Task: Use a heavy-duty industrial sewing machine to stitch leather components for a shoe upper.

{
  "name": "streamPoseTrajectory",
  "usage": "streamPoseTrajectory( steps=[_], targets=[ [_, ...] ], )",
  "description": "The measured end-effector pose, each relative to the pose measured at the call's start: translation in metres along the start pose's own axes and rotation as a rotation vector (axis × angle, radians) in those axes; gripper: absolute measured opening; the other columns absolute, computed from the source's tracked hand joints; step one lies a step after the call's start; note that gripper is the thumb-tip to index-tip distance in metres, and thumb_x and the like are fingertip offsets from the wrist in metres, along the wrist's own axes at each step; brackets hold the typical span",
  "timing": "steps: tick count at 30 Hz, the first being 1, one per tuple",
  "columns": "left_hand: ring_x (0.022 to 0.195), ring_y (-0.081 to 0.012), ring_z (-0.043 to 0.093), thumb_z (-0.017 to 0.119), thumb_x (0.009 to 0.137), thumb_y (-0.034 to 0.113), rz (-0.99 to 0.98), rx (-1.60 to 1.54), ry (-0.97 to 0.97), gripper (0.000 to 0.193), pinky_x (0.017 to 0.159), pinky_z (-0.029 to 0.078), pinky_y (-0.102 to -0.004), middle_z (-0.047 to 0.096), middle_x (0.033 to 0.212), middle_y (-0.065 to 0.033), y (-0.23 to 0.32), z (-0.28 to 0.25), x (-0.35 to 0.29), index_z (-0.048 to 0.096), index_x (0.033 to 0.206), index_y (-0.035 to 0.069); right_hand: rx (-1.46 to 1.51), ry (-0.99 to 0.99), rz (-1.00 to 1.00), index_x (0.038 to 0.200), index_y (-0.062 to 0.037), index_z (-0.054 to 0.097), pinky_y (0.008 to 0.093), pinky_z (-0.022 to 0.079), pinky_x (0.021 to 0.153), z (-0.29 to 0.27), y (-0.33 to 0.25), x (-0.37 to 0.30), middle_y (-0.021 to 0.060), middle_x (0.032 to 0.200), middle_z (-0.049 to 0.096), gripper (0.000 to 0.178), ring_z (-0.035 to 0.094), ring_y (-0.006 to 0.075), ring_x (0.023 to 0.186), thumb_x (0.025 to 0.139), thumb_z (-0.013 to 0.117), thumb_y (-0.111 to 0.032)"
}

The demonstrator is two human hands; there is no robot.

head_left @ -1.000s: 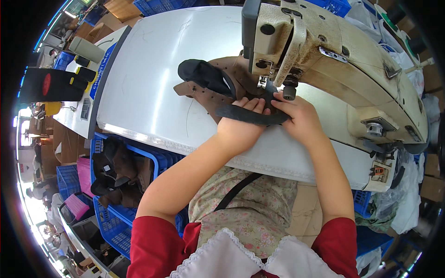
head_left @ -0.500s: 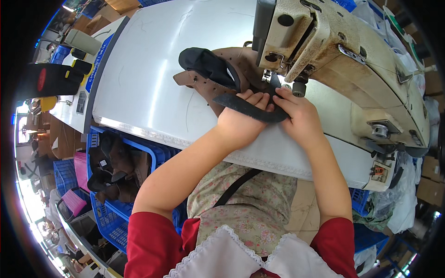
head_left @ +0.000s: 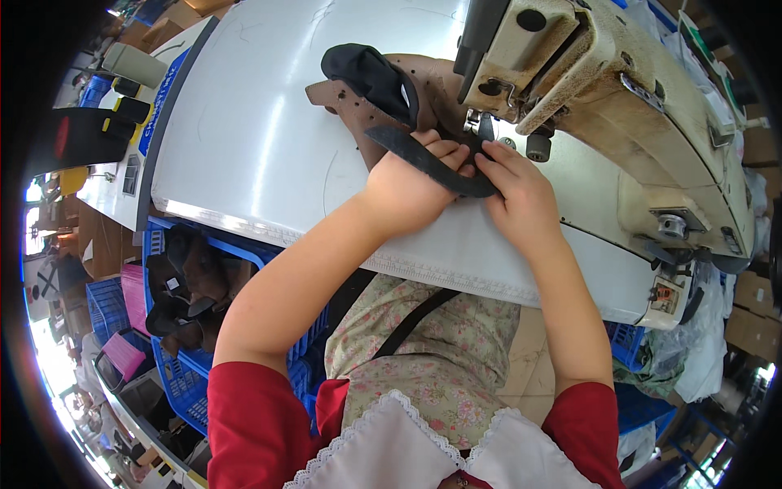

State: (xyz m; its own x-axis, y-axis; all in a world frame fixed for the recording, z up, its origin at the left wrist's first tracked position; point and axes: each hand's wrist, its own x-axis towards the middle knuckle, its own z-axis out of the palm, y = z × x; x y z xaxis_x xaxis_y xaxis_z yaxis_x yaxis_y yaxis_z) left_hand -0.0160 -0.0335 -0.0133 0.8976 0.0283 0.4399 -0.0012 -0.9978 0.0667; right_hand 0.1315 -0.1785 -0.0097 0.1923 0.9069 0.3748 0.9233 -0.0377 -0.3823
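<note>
1. Here, the work sits on the white sewing table (head_left: 244,138), directly under the head of the worn cream-coloured industrial sewing machine (head_left: 619,90).
2. The piece is a brown perforated leather shoe upper (head_left: 358,110) with a black padded fabric lining (head_left: 371,73), plus a narrow black strap (head_left: 423,159) laid across it.
3. The left hand (head_left: 403,191) presses flat on the strap, fingers spread over it rather than curled around it.
4. The right hand (head_left: 517,200) pinches the strap's end close to the needle area (head_left: 482,126).
5. The leather looks light, flexible and moderately stiff; the strap looks soft and likely to slide.
6. Best hold, by my judgement: flat fingertip pressure on both sides of the seam line, clear of the needle.
7. A blue plastic crate (head_left: 204,285) of dark shoe parts stands below the table's left edge.
</note>
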Motion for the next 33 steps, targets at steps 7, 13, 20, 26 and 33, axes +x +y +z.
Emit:
streamPoseTrajectory(
  steps=[7, 13, 20, 26, 33],
  targets=[
    [0.102, -0.0252, 0.065, 0.063, 0.079, 0.014, 0.046, 0.004, -0.023, 0.026, 0.089, 0.050, -0.0403, 0.069, 0.115, -0.0088, -0.009, -0.003, 0.006, 0.071, 0.103, 0.010, -0.043, 0.066, 0.036, 0.109, -0.0024, 0.068, 0.0421, 0.051, 0.091, 0.008, -0.004, 0.003, 0.0145, 0.122, 0.064, 0.041, 0.062, 0.0343, 0.104, 0.069, 0.064, -0.002],
    [0.105, -0.0255, 0.063, 0.068, 0.072, 0.010, 0.037, -0.070, -0.062, 0.030, 0.090, 0.050, -0.0403, 0.069, 0.116, -0.0077, -0.017, -0.011, 0.002, 0.072, 0.102, 0.009, 0.063, 0.095, 0.086, 0.104, -0.0027, 0.071, 0.0425, 0.052, 0.089, 0.009, -0.001, 0.002, 0.0138, 0.119, 0.066, 0.038, 0.063, 0.0334, 0.102, 0.068, 0.064, -0.002],
    [0.106, -0.0252, 0.062, 0.068, 0.070, 0.007, 0.068, -0.141, -0.069, 0.034, 0.089, 0.050, -0.0403, 0.068, 0.118, -0.0055, -0.026, -0.011, 0.002, 0.073, 0.103, 0.011, 0.096, 0.132, 0.096, 0.103, -0.0020, 0.072, 0.0414, 0.053, 0.089, 0.011, 0.003, 0.000, 0.0128, 0.117, 0.067, 0.037, 0.064, 0.0320, 0.104, 0.067, 0.063, 0.001],
    [0.107, -0.0246, 0.062, 0.066, 0.070, 0.007, 0.040, -0.183, -0.081, 0.033, 0.089, 0.050, -0.0403, 0.068, 0.117, -0.0043, -0.029, -0.012, 0.003, 0.073, 0.102, 0.011, 0.091, 0.113, 0.088, 0.102, -0.0012, 0.072, 0.0416, 0.053, 0.089, 0.010, 0.002, 0.000, 0.0135, 0.116, 0.067, 0.037, 0.063, 0.0322, 0.106, 0.067, 0.062, 0.002],
    [0.107, -0.0234, 0.063, 0.066, 0.072, 0.008, 0.112, -0.186, -0.038, 0.029, 0.092, 0.049, -0.0404, 0.069, 0.114, -0.0041, -0.035, -0.009, 0.002, 0.074, 0.100, 0.011, -0.003, 0.082, 0.011, 0.107, -0.0004, 0.069, 0.0425, 0.050, 0.093, 0.008, -0.002, 0.000, 0.0147, 0.120, 0.065, 0.039, 0.062, 0.0328, 0.109, 0.069, 0.061, 0.001]
  ],
)
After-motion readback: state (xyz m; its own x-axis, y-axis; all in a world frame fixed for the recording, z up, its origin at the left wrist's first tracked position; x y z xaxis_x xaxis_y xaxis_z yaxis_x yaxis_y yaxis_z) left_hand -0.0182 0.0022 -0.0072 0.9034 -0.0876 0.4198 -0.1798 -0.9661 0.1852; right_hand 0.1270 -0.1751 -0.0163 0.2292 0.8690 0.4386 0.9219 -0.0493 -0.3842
